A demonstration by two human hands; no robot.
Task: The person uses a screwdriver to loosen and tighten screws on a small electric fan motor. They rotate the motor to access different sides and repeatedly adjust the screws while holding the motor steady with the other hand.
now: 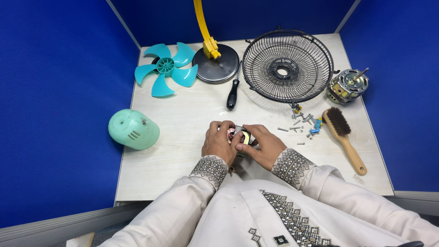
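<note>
Both hands meet at the near middle of the pale wooden table (pixel 173 160) around a small metal fan part (pixel 241 135) with a pinkish piece showing. My left hand (pixel 218 142) cups its left side, fingers curled over the top. My right hand (pixel 264 145) grips its right side, thumb pressed on the front. Most of the part is hidden by my fingers.
Behind lie a teal fan blade (pixel 166 68), a round dark base with a yellow stem (pixel 215 61), a black screwdriver (pixel 233 91), a wire fan guard (pixel 287 66) and a motor (pixel 347 85). Loose screws (pixel 302 123), a wooden brush (pixel 344 137), a mint-green housing (pixel 133 129). Blue walls all round.
</note>
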